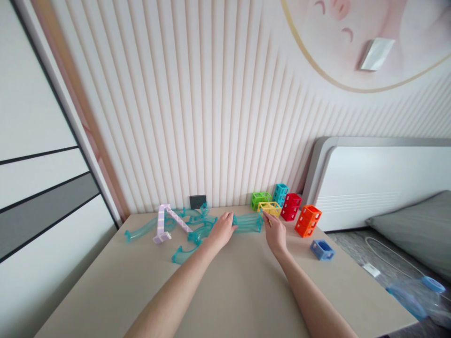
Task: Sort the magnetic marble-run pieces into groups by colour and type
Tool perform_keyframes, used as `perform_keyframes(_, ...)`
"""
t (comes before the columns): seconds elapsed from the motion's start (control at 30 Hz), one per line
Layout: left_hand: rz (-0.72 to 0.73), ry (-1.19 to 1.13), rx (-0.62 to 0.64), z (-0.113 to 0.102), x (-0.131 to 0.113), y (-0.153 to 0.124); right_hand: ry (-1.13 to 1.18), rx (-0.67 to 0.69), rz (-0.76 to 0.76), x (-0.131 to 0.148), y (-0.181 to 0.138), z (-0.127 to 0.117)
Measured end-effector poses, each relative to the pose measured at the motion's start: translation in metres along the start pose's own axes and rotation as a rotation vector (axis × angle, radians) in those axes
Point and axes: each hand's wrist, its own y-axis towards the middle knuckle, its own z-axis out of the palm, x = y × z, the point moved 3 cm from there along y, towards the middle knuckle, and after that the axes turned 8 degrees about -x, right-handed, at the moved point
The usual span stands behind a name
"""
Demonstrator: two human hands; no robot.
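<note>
Between my two hands lies a straight stack of clear teal track pieces (pixel 248 223). My left hand (pixel 224 229) is closed on its left end, the fingertips partly hidden. At the right end, my right hand (pixel 275 230) pinches the stack's edge. Just behind the right hand stands a yellow open-frame block (pixel 269 208), with a green block (pixel 260 199) beyond it. Left of my left hand, several curved teal track pieces (pixel 199 233) lie in a loose heap. One more curved piece (pixel 181 255) rests partly behind my left forearm.
A lilac zigzag piece (pixel 161 223) stands at left. Teal (pixel 281 193), red (pixel 291 207), orange (pixel 308 221) and blue (pixel 322 250) frame blocks stand along the right. A black wall socket (pixel 198 202) is behind the table (pixel 229 300). A bed headboard (pixel 380 183) borders the right.
</note>
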Motion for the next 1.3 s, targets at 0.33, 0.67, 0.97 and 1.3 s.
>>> perform_keyframes(0.33, -0.031, -0.058, -0.023, 0.008, 0.003, 0.000, 0.068, -0.107, 0.155, -0.008, 0.002, 0.000)
perform_keyframes(0.67, -0.055, -0.096, -0.074, 0.010, 0.007, 0.004, 0.192, -0.157, 0.276, -0.014, 0.000, 0.002)
perform_keyframes(0.97, -0.101, -0.125, -0.100, 0.013, 0.012, 0.008, 0.385, -0.154, 0.410, -0.035, 0.003, 0.011)
perform_keyframes(1.3, -0.113, -0.136, -0.086, 0.016, 0.015, 0.007, 0.610, -0.163, 0.396, -0.036, 0.001, 0.019)
